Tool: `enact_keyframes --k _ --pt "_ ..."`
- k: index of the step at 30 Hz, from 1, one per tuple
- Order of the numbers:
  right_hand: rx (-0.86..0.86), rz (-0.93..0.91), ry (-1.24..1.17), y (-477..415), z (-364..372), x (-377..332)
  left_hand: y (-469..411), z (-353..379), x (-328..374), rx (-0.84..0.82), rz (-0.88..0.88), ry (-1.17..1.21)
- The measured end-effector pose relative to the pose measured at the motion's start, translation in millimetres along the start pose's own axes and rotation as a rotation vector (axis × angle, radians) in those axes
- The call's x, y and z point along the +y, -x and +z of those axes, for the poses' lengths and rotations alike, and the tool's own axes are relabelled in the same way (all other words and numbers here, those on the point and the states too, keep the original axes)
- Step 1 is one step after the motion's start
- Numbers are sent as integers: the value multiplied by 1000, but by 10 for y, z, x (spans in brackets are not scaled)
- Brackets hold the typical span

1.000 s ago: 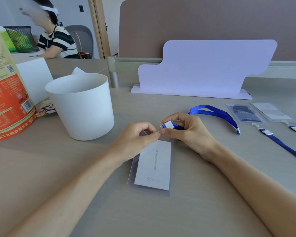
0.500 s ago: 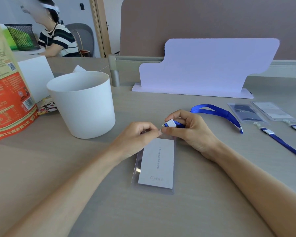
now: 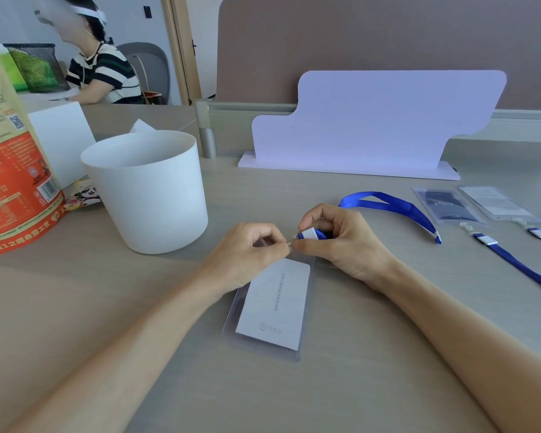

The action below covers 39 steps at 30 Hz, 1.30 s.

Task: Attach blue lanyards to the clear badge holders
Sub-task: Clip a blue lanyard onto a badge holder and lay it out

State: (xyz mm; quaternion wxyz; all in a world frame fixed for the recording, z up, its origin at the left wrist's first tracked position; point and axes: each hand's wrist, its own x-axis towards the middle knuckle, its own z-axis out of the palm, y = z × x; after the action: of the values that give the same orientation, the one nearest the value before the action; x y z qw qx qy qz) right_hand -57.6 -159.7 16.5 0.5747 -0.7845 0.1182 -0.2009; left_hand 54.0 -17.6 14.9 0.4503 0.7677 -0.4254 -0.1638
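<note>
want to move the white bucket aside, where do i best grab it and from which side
Pinch the white bucket at its open rim on the near right; no handle shows. The orange bag crowds its left, and the walls taper downward, so a side grip could slip.

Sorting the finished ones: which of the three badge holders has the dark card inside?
The middle holder, lying just right of the blue lanyard loop. The far-right holder and the holder under the hands both show white cards.

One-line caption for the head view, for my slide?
Left hand steadies a clear badge holder while right hand brings a blue lanyard clip to its top edge.
</note>
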Motion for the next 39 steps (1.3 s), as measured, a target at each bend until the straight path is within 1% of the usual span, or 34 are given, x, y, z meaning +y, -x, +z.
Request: enact_keyframes --k 7,12,16,19,21,24,26,28,31,33,35,37,39 --pt "-7 -13 -38 -17 47 40 -7 -2 -20 -20 1 -31" --pt "57 -38 -66 -37 53 56 -17 -66 -10 -33 -61 79" --pt "253 -15 -143 -46 -12 61 -18 -173 -11 -54 -149 186" --pt "409 21 -280 -44 -71 64 -34 -337 -59 -112 -184 291" --pt "475 60 -318 -28 -89 48 -55 -391 -127 -71 -183 398" --pt "449 105 -248 31 -40 -11 -107 -381 -231 123 -195 532" --pt "423 146 -180 82 16 -80 -115 -377 -254 238 -185 567" --pt "382 176 -104 155 75 -143 -99 -373 -251 291 -178 575" --pt "287 181 5 342 184 -209 -32 -299 -176 310 -157 544" --pt "256 169 71 487 257 -227 12 -232 -125 332 -179 531" --pt "248 186 86 607 296 -252 65 -193 -48 328 -208 583" --pt "265 216 46 698 284 -307 123 -176 49 270 -246 672" --pt "318 230 -39 775 248 -396 186 -150 203 160 -240 757"
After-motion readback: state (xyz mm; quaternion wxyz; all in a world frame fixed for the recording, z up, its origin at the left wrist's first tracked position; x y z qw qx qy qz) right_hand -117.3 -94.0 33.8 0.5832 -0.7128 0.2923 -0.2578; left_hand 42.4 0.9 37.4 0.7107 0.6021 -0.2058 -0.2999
